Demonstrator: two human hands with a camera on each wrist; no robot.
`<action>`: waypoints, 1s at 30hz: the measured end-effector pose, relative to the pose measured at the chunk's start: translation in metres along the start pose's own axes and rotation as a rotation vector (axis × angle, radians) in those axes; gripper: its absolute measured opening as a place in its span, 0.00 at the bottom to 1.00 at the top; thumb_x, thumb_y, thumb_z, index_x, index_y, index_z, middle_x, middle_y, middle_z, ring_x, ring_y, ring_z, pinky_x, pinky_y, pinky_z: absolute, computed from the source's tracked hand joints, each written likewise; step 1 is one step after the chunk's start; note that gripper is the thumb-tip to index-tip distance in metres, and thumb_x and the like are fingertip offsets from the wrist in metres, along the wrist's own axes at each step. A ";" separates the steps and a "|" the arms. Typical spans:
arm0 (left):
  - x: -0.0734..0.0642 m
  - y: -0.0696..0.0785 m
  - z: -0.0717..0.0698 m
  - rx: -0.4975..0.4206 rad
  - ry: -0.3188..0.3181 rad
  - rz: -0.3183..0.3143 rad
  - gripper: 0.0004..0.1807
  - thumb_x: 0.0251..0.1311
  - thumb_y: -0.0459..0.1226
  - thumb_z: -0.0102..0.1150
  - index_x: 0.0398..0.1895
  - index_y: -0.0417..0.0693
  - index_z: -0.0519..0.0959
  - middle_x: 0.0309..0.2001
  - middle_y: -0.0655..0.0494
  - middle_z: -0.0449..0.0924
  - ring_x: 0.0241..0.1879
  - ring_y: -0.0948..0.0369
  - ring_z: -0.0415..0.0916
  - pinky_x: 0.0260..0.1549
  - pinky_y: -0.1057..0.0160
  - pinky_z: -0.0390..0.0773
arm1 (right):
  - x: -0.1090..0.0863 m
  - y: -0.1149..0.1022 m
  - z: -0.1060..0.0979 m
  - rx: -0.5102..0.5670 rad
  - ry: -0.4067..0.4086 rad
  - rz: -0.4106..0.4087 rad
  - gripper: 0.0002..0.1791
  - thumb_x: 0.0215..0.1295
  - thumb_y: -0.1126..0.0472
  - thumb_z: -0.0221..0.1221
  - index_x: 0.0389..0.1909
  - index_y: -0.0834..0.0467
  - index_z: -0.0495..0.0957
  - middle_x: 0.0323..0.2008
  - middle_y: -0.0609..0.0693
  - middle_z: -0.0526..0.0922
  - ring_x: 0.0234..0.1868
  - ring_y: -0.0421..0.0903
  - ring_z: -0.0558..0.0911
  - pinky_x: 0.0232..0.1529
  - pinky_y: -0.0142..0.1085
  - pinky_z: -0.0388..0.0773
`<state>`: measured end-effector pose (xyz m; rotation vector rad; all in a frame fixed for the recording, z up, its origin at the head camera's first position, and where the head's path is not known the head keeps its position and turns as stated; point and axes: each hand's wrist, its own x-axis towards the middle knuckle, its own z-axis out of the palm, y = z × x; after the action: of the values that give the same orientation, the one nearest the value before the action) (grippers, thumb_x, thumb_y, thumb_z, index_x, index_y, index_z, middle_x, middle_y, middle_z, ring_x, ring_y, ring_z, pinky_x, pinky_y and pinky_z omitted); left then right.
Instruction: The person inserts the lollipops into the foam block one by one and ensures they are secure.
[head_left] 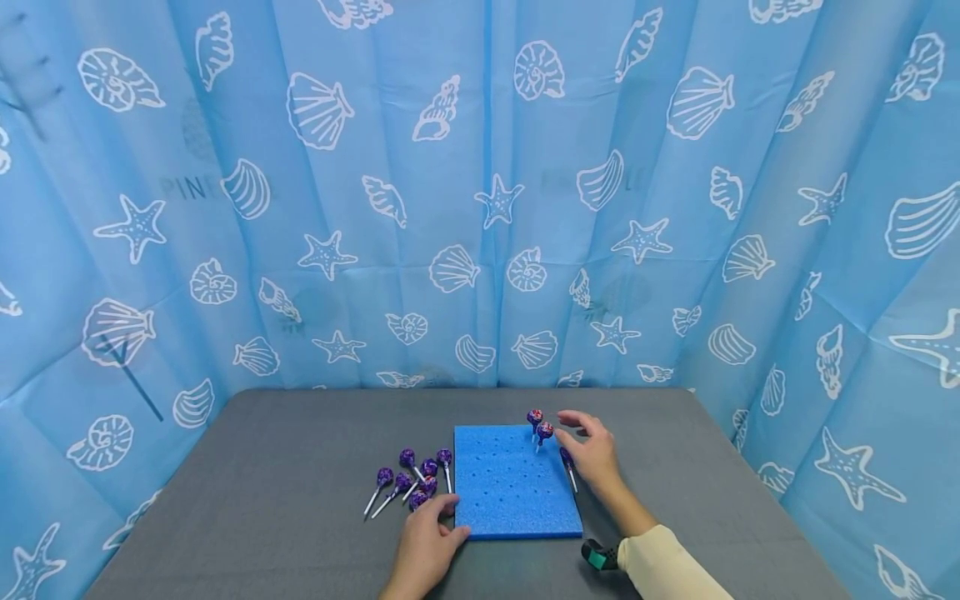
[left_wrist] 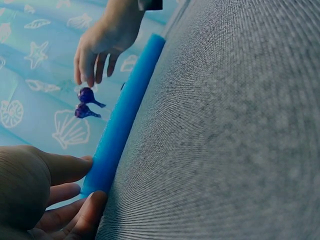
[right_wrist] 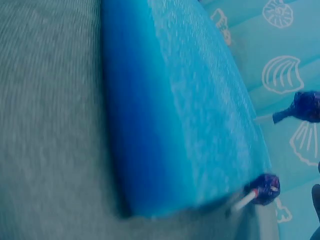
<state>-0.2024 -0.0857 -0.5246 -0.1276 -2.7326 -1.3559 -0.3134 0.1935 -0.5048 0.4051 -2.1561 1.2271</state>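
A blue foam board [head_left: 517, 492] dotted with small holes lies flat on the table. My left hand [head_left: 426, 540] grips its near left corner; in the left wrist view the thumb [left_wrist: 72, 168] and fingers sit at that corner. Two purple-wrapped lollipops [head_left: 545, 430] stand upright on their sticks near the board's back right corner. Just right of them, my right hand [head_left: 597, 454] hovers over the right edge with thumb and fingers apart, holding nothing. Beneath it, one lollipop [head_left: 567, 460] lies alongside the board, also in the right wrist view [right_wrist: 266, 189].
Several purple lollipops [head_left: 402, 482] lie loosely grouped on the grey table [head_left: 300, 500], left of the board and close to my left hand. A dark band with a green patch [head_left: 597, 557] is at the right wrist. A blue shell-print curtain [head_left: 480, 208] hangs behind the table.
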 end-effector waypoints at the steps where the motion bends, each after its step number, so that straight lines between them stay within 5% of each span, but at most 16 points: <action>1: 0.000 0.000 0.000 0.001 0.001 0.002 0.23 0.51 0.36 0.72 0.51 0.44 0.79 0.40 0.54 0.79 0.24 0.66 0.69 0.22 0.66 0.69 | 0.000 0.001 -0.001 -0.004 -0.014 0.014 0.14 0.54 0.71 0.68 0.43 0.65 0.81 0.41 0.56 0.85 0.44 0.54 0.80 0.43 0.48 0.74; 19: -0.001 -0.001 0.000 0.008 0.007 0.018 0.23 0.51 0.36 0.72 0.51 0.43 0.79 0.40 0.54 0.79 0.23 0.67 0.69 0.22 0.66 0.68 | -0.001 0.025 -0.019 -0.091 -0.312 0.228 0.23 0.57 0.68 0.67 0.54 0.65 0.76 0.45 0.58 0.83 0.51 0.59 0.79 0.54 0.58 0.69; 30: -0.001 0.001 -0.001 -0.001 -0.003 0.001 0.23 0.51 0.36 0.72 0.52 0.44 0.79 0.41 0.54 0.79 0.24 0.66 0.69 0.22 0.66 0.68 | -0.001 0.031 -0.025 -0.154 -0.414 0.203 0.22 0.55 0.68 0.67 0.53 0.65 0.77 0.41 0.55 0.85 0.52 0.62 0.78 0.55 0.60 0.65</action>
<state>-0.2012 -0.0854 -0.5232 -0.1309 -2.7346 -1.3576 -0.3195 0.2310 -0.5163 0.4089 -2.6819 1.1485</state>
